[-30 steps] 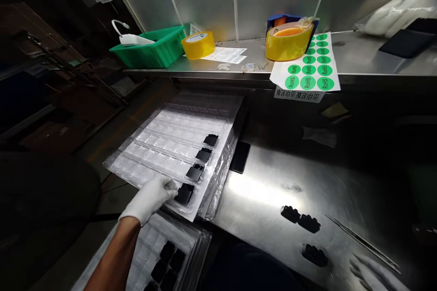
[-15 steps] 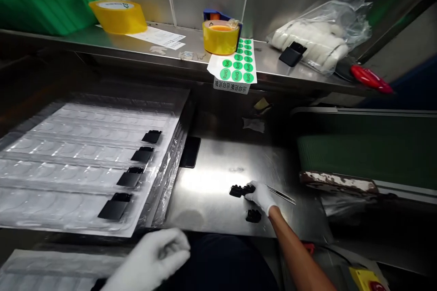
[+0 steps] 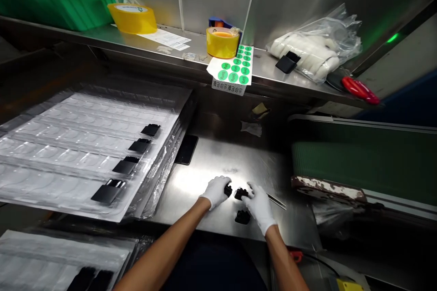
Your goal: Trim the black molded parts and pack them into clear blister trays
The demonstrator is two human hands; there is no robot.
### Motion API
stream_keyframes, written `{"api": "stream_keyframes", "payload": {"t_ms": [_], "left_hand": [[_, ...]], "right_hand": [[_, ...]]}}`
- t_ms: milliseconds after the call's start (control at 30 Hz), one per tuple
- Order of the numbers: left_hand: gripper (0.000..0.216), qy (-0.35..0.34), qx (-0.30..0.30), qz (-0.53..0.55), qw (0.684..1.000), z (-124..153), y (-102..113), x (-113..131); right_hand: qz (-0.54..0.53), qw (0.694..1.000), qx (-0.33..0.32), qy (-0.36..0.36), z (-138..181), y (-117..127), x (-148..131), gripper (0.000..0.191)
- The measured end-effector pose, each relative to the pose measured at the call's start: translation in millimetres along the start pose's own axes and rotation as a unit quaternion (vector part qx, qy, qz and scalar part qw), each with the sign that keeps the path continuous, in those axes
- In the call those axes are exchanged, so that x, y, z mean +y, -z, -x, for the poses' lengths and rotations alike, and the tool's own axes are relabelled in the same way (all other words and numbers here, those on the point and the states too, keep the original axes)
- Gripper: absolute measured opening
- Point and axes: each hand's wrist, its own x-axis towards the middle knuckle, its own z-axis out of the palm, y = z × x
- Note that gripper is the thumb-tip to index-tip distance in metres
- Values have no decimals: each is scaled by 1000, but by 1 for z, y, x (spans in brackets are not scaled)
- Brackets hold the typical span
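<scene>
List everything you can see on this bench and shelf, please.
Black parts: three, on steel bench, by the hands.
Clear tray: stacked, left; four black parts in its right column.
Tape rolls: two, yellow, shelf.
Sticker sheet: green dots, shelf edge.
Green bin: one, shelf left.
Plastic bag: clear, white contents, shelf right.
Tweezers: metal, bench.
Left hand: white glove, on a part.
Right hand: white glove, on a part.

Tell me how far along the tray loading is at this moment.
Done: four black parts sit in the right column of the clear tray. In hand: the left hand and right hand each grip a small black part on the steel table. Left: one loose part and many unfilled pockets.
</scene>
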Motion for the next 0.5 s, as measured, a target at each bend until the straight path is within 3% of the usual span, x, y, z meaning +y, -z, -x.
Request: {"api": "stream_keyframes", "payload": {"t_ms": [100, 167, 267, 400, 500], "left_hand": [[27, -5, -49, 47, 998, -2, -7, 17], [28, -31, -63, 103, 992, 22, -7, 33], [28, -77, -61, 169, 981, 74, 1, 65], [18, -187, -14, 188, 964, 126, 14, 104], [11, -228, 31, 171, 958, 141, 19, 118]], "right_hand": [[-66, 998, -19, -2, 34, 14, -16, 48], [-153, 986, -60, -13, 59, 27, -28, 48], [-324, 939, -115, -26, 96, 49, -50, 37], [-425, 896, -127, -38, 124, 71, -80, 29], [-430, 894, -122, -30, 127, 78, -91, 22]]}}
